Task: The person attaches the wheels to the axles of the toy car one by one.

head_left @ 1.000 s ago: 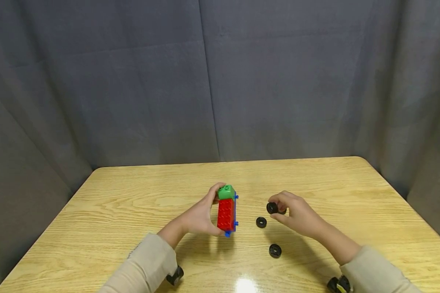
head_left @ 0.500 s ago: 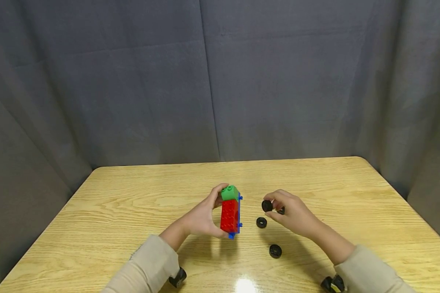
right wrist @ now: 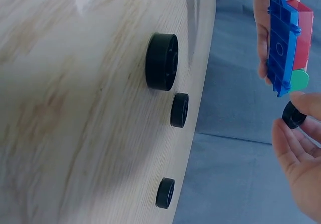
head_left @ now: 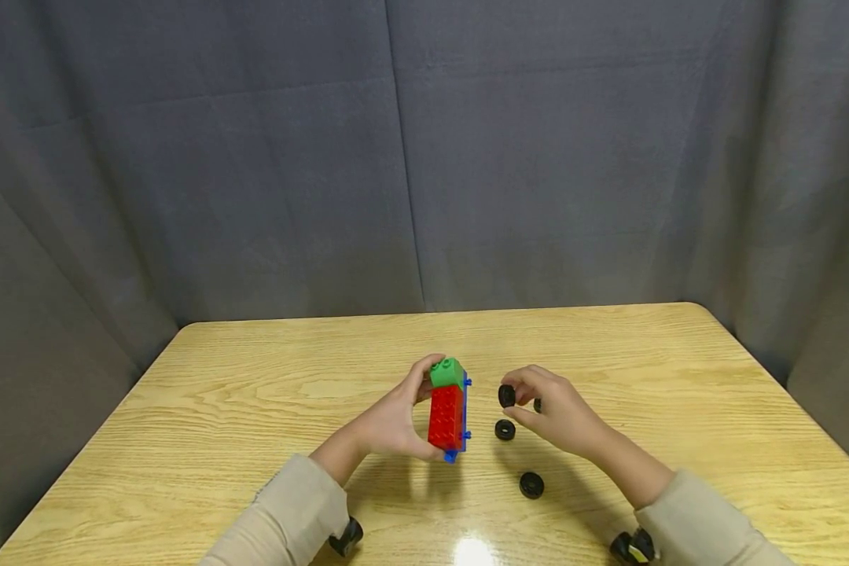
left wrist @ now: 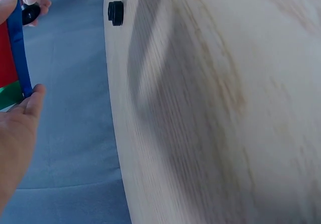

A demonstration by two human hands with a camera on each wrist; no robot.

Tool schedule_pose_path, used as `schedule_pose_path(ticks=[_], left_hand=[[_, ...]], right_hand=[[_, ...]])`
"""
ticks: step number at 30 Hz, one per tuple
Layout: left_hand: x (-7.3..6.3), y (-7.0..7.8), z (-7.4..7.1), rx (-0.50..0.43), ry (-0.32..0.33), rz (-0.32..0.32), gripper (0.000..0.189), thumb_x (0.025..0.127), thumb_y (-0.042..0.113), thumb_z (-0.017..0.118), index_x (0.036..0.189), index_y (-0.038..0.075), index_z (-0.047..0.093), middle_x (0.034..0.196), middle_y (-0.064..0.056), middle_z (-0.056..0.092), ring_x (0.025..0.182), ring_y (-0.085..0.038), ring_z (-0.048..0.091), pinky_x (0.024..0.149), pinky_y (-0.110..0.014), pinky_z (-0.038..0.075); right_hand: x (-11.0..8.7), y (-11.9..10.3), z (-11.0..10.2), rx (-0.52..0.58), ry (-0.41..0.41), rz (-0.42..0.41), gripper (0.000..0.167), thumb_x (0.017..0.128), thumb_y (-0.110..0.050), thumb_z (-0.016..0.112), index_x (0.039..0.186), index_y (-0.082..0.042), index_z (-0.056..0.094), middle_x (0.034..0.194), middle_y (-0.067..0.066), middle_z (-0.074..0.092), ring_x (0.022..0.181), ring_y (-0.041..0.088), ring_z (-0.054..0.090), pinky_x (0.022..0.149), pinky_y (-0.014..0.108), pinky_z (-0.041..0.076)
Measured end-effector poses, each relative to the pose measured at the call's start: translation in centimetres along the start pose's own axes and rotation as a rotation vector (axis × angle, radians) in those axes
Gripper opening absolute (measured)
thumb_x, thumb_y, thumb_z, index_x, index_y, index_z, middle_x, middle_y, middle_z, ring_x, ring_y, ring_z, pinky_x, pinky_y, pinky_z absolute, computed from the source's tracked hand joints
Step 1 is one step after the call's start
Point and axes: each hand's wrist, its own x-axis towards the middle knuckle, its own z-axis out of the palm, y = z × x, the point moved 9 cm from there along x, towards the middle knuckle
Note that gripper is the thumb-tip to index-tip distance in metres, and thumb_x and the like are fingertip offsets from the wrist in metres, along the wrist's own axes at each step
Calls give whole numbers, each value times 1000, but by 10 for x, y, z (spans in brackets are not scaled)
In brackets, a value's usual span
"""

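My left hand (head_left: 396,418) grips a toy car body (head_left: 446,417) by its two ends, above the table. The body has a red studded brick and a green brick on a blue base (right wrist: 282,45), whose short axle pegs stick out bare on the right. Between thumb and fingers, my right hand (head_left: 557,410) pinches a black toy wheel (right wrist: 294,115), held apart from the body at the height of its pegs. Below lie two black wheels, one nearer (head_left: 531,485) and one farther wheel (head_left: 505,430). Another wheel (right wrist: 165,193) is mostly hidden behind the right hand in the head view.
The pieces are over a light wood-grain table (head_left: 255,377) with rounded far corners. A grey curtain (head_left: 290,157) hangs right behind its far edge and along both sides. Black wrist cameras show under the left sleeve (head_left: 290,503) and the right sleeve (head_left: 700,519).
The right hand has moved left with the wheel, toward the car body. The left hand has shifted the body slightly right and tilted it a little. The wheels on the table stay put.
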Motion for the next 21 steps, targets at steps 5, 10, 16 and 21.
schedule_pose_path(ticks=[5,10,16,21], left_hand=[[-3,12,1,6,-8,-13,100,59,-2,73,134,7,7,123,-11,34,115,-23,37,98,-37,27],[-4,15,1,22,-4,-29,100,60,-1,73,135,7,7,123,-11,35,115,-25,37,97,-42,26],[-4,15,1,25,-15,-18,102,60,1,74,136,9,6,125,-11,35,115,-24,36,97,-40,27],[-2,-2,4,36,-13,-16,107,58,7,77,137,16,5,126,-4,36,115,-18,38,97,-36,28]], right_hand=[[2,1,2,40,-10,23,31,72,-1,67,100,-1,55,89,2,54,76,14,56,66,27,49],[3,2,5,88,-27,34,29,74,-1,65,101,0,53,90,3,54,78,16,57,67,28,48],[5,7,10,155,-28,67,29,75,-1,64,102,0,53,89,3,55,79,15,56,71,30,48],[6,9,12,187,-33,102,29,77,-4,63,104,0,53,89,3,57,80,17,57,72,32,48]])
